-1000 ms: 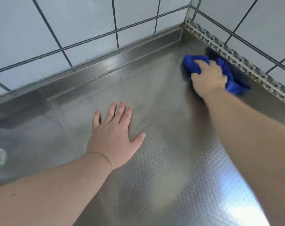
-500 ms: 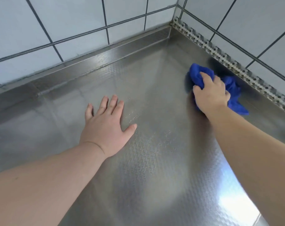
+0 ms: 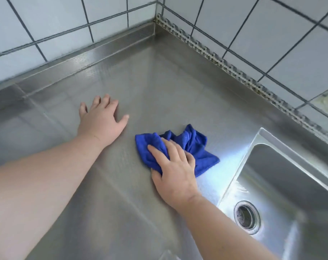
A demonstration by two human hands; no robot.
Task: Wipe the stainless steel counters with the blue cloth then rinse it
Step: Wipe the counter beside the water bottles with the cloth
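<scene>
Wiping step in hand, rinse not yet begun. Right hand [image 3: 175, 170] pressed flat on the blue cloth [image 3: 189, 145], fingers spread over it, pinning rather than clutching. Cloth bunched on the stainless steel counter [image 3: 178, 87], mid-surface, just left of the sink [image 3: 290, 184]. Left hand [image 3: 101, 119] open, palm down on bare steel, bracing, holding nothing. Next up, by the look of it: more strokes across the unwiped stretch near the front edge, steady downward pressure, then a gathering of the cloth toward the basin for rinsing.
</scene>
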